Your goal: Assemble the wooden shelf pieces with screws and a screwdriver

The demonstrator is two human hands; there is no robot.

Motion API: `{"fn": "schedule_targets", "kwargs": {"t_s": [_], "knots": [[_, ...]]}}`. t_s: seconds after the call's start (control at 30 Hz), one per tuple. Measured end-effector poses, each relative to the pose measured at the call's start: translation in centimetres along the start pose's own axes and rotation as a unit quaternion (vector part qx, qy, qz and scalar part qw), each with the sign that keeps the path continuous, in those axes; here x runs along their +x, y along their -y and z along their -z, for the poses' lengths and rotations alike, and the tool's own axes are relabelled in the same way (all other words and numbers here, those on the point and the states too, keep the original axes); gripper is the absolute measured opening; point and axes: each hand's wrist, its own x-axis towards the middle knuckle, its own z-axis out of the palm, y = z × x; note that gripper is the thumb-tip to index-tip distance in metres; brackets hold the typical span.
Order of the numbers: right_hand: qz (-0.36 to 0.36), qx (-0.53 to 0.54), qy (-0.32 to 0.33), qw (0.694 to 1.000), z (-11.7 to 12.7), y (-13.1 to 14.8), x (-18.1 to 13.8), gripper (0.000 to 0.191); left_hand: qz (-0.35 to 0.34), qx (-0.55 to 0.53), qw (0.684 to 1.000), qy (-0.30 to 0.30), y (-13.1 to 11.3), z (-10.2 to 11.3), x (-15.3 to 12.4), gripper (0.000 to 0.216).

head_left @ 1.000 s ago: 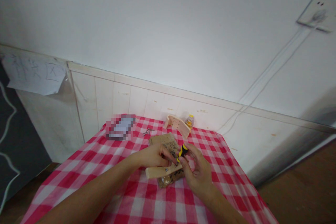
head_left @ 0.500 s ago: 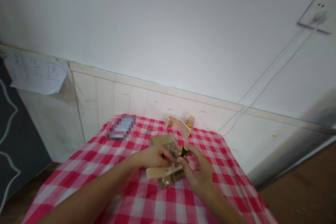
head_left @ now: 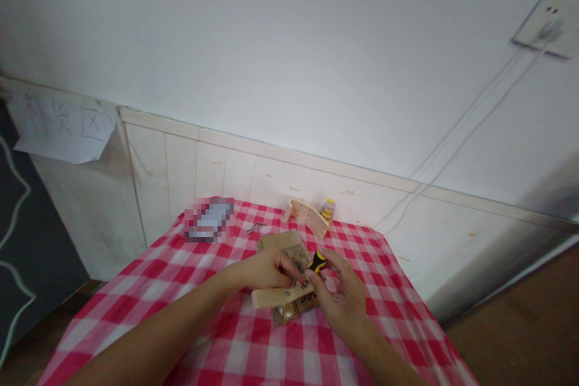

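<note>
My right hand (head_left: 342,298) is closed round a short screwdriver (head_left: 318,262) with a black and yellow handle. The screwdriver tilts down to the left, its tip at a pale wooden piece (head_left: 270,297) with a screw set in it. My left hand (head_left: 274,269) is closed, its fingertips beside the screwdriver's tip at the wood; whatever they pinch is too small to make out. Under the wood and both hands lies a brown cardboard box (head_left: 281,242) with black print and shiny tape.
Behind the box stand a curved wooden part (head_left: 307,215) and a clear object with yellow parts (head_left: 327,209). Small metal pieces (head_left: 256,228) and a blurred-out flat device (head_left: 210,219) lie on the red checked tablecloth (head_left: 244,350). A white wall borders the table's far edge.
</note>
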Motion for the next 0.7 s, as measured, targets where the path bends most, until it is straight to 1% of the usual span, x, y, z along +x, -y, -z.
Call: {"fn": "schedule_targets", "kwargs": {"t_s": [0.3, 0.47, 0.6, 0.7], "knots": [[-0.004, 0.011, 0.003, 1.0, -0.03, 0.01, 0.21, 0.036, -0.002, 0.01, 1.0, -0.003, 0.04, 0.07, 0.02, 0.036], [-0.012, 0.022, 0.0, 1.0, -0.15, -0.11, 0.18, 0.038, -0.004, -0.002, 1.0, -0.001, 0.1, 0.01, 0.03, 0.035], [-0.012, 0.011, 0.002, 1.0, -0.1, -0.28, -0.01, 0.039, -0.004, -0.013, 1.0, -0.004, 0.17, -0.03, 0.04, 0.032], [-0.007, 0.01, 0.014, 1.0, 0.13, -0.28, -0.28, 0.041, -0.006, -0.021, 1.0, -0.005, 0.23, -0.04, 0.05, 0.033]]}}
